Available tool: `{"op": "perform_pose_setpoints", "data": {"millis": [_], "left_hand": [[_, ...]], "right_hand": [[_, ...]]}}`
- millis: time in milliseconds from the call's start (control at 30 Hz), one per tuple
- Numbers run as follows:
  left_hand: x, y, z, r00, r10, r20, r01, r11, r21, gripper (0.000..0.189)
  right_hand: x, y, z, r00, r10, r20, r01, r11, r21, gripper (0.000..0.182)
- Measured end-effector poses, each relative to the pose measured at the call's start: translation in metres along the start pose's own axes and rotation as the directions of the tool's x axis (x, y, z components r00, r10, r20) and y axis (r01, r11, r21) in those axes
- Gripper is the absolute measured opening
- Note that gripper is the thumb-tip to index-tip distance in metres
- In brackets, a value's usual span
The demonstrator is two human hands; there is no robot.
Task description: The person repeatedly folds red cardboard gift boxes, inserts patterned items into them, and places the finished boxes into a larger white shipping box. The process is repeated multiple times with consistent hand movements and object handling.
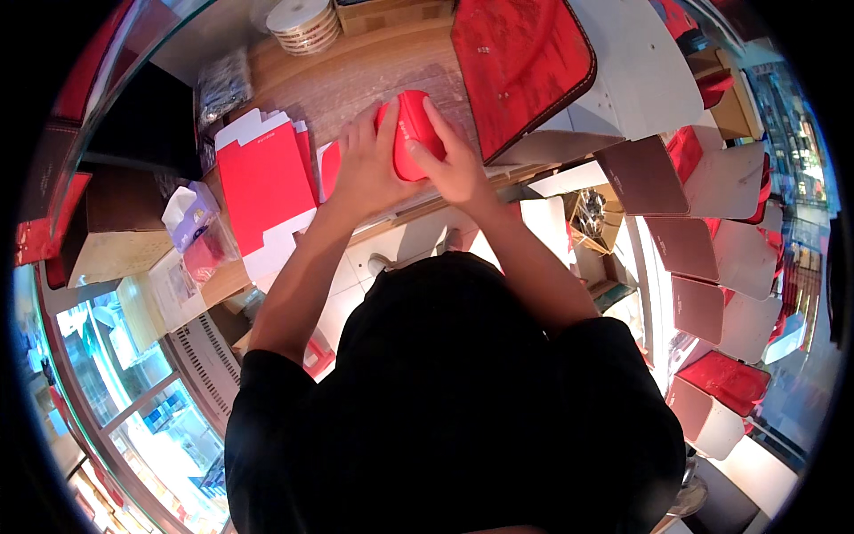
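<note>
Both hands are on a small red cardboard box [410, 137] with pale writing, above the wooden table. My left hand [367, 163] lies along its left side, the fingers reaching over its top left edge. From the right, my right hand [450, 157] grips it, with the thumb across its face. A stack of flat red and white carton blanks [267, 180] lies to the left of my hands. Another red and white piece of card [329, 170] shows partly beneath my left hand.
A stack of ribbon rolls [303, 23] stands at the back. To the right is a large red stitched panel [524, 67]. A tissue pack [191, 217] and a cardboard box [117, 227] sit at the left. Several brown and white bags [644, 177] line the right side.
</note>
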State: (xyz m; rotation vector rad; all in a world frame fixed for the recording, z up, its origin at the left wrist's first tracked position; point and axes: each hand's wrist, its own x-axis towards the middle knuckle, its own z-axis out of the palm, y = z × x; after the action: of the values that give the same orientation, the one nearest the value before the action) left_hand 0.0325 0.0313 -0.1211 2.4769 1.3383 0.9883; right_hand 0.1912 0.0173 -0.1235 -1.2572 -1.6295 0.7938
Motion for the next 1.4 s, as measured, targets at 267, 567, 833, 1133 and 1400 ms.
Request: {"op": "perform_pose_setpoints", "data": {"millis": [267, 567, 833, 1133, 1400], "left_hand": [[0.013, 0.024, -0.008, 0.997, 0.037, 0.068, -0.045, 0.992, 0.115, 0.108], [-0.031, 0.044, -0.053, 0.946, -0.058, 0.317, 0.153, 0.947, -0.283, 0.058], [-0.031, 0.045, -0.002, 0.616, -0.755, 0.226, 0.211, -0.118, -0.970, 0.048], [-0.069, 0.027, -0.046, 0.695, -0.625, 0.356, 0.639, 0.308, -0.705, 0.065], [-0.041, 0.024, -0.076, 0.841, -0.529, -0.113, 0.182, 0.473, -0.862, 0.063]], "right_hand": [[0.012, 0.000, -0.013, 0.990, 0.142, 0.006, -0.141, 0.987, -0.082, 0.067], [0.014, -0.008, -0.015, 0.933, 0.271, -0.239, -0.157, 0.900, 0.407, 0.064], [-0.025, -0.008, 0.040, 0.940, 0.331, -0.086, -0.152, 0.630, 0.761, 0.063], [0.022, -0.013, -0.016, 0.922, 0.130, 0.364, -0.371, 0.567, 0.735, 0.089], [0.020, -0.065, -0.015, 0.941, -0.091, 0.325, -0.117, 0.816, 0.566, 0.092]]}}
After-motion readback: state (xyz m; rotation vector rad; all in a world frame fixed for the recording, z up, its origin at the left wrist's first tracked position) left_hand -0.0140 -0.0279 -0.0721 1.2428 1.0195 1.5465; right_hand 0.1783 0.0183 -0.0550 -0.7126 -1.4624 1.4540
